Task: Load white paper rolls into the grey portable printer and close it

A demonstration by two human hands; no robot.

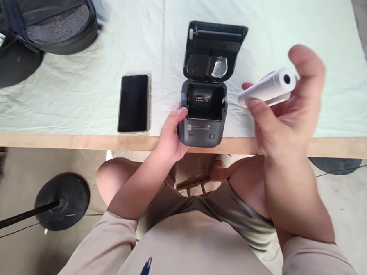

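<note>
A small dark grey printer (pixel 201 132) has its lid raised, showing a hollow compartment with a label inside. My left hand (pixel 173 133) grips the printer's left side, thumb at the compartment's edge. To the right of the printer, my right hand (pixel 291 106) holds a white paper roll (pixel 267 87) above the table. The roll is tilted, its end with a dark core hole facing up and right. The thumb presses on the roll's lower left part, and one finger is raised off it.
A phone (pixel 134 103) with a dark screen lies left of the printer. An open black case (pixel 58 20) is at the far left. The table's wooden front edge (pixel 63 141) runs just before my body. A round black base (pixel 62 201) stands on the floor.
</note>
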